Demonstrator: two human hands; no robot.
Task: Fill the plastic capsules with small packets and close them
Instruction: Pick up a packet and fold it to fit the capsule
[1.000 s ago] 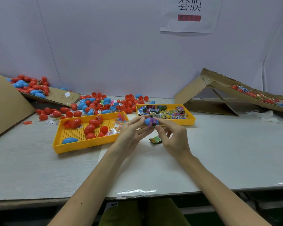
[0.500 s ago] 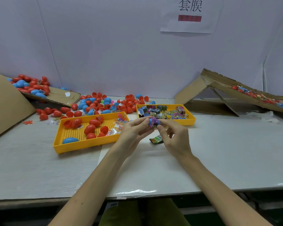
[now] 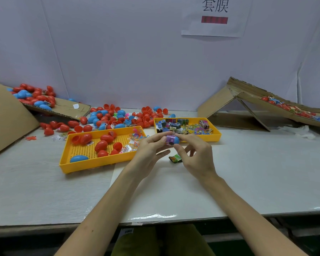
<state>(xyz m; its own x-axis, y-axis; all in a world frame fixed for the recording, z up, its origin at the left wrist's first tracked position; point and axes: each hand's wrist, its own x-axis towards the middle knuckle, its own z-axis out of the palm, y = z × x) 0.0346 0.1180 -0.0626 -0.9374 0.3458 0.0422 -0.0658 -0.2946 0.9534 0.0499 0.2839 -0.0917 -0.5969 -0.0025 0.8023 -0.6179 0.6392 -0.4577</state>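
A blue capsule half [image 3: 176, 139] sits between both hands above the table's middle, with a purple packet [image 3: 170, 140] sticking out of its left side. My left hand [image 3: 150, 150] pinches the packet end with thumb and fingers. My right hand [image 3: 195, 154] grips the blue half from the right with thumb and forefinger. A green packet [image 3: 175, 158] lies on the table just below the hands. The yellow tray [image 3: 217, 134] behind the hands holds several small packets. A second yellow tray [image 3: 67, 164] on the left holds red capsule halves, one blue half [image 3: 79, 158] and clear packets.
Loose red and blue capsules [image 3: 111, 117] are heaped behind the trays and on a cardboard sheet [image 3: 67, 109] at the far left. A folded cardboard ramp [image 3: 248, 102] with more capsules stands at the back right. The table's front edge [image 3: 155, 221] runs close to my body.
The purple packet has gone further into the blue half, and both hands have shifted slightly while turning the capsule between them.
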